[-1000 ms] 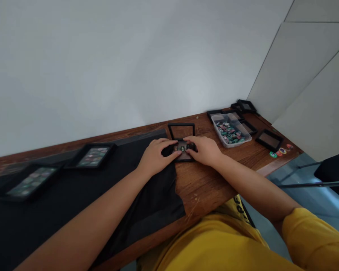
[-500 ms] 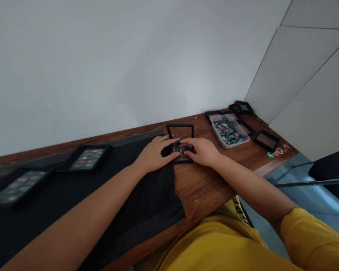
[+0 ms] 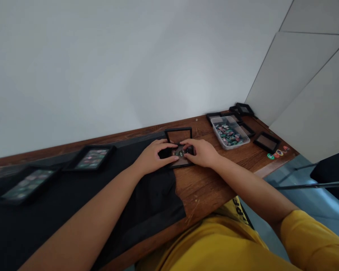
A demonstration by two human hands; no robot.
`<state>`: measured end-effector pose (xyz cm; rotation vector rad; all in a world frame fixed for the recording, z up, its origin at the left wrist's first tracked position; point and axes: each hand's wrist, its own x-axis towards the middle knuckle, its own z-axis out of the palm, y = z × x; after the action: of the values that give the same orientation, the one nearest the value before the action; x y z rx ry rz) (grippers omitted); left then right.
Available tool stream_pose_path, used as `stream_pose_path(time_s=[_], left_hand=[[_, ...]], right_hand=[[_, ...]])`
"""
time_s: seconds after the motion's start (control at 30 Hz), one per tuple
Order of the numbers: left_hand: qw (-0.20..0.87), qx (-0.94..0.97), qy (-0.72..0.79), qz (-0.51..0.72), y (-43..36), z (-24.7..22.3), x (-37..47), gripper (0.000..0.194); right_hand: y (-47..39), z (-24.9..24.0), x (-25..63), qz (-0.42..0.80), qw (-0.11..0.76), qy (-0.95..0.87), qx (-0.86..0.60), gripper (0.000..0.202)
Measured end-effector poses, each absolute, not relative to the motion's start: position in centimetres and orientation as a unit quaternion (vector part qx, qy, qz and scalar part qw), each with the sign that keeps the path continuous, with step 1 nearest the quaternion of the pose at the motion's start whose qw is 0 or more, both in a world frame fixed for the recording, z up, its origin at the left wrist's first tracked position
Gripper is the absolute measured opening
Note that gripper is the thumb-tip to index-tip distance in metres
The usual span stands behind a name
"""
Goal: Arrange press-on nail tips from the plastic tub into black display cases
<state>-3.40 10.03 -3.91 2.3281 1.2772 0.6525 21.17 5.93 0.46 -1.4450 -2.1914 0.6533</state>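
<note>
Both hands work at the small black frame (image 3: 181,156) on the wooden table (image 3: 203,184); the left hand (image 3: 152,157) and right hand (image 3: 202,152) rest fingertips on its stones (image 3: 180,153), fingers loosely spread, clamping nothing. It looks like arranging; the next nudge needs light, even pressure.

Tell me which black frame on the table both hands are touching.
The small black frame at the cloth's right edge, under both hands; the empty frame behind it lies untouched.

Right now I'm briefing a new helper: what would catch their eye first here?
Both hands, left hand and right hand, meet over a small black frame at the cloth's edge. To the right stands a clear tub of colourful pieces, and two filled frames lie on the black cloth at left.
</note>
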Motion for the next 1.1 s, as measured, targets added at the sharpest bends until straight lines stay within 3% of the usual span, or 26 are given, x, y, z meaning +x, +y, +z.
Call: stream_pose_path(time_s=[0.13, 0.53, 1.1], left_hand=[[0.217, 0.828, 0.461, 0.234, 10.1, -3.9, -3.5, 0.070], [0.219, 0.830, 0.448, 0.250, 10.1, -4.0, -3.7, 0.066], [0.205, 0.835, 0.435, 0.267, 10.3, -4.3, -3.4, 0.062]], right_hand=[[6.0, 0.3, 21.0, 0.241, 0.219, -0.796, -0.511, 0.057], [6.2, 0.2, 20.9, 0.241, 0.225, -0.798, -0.504, 0.040], [4.8, 1.4, 19.8, 0.188, 0.181, -0.795, -0.547, 0.047]])
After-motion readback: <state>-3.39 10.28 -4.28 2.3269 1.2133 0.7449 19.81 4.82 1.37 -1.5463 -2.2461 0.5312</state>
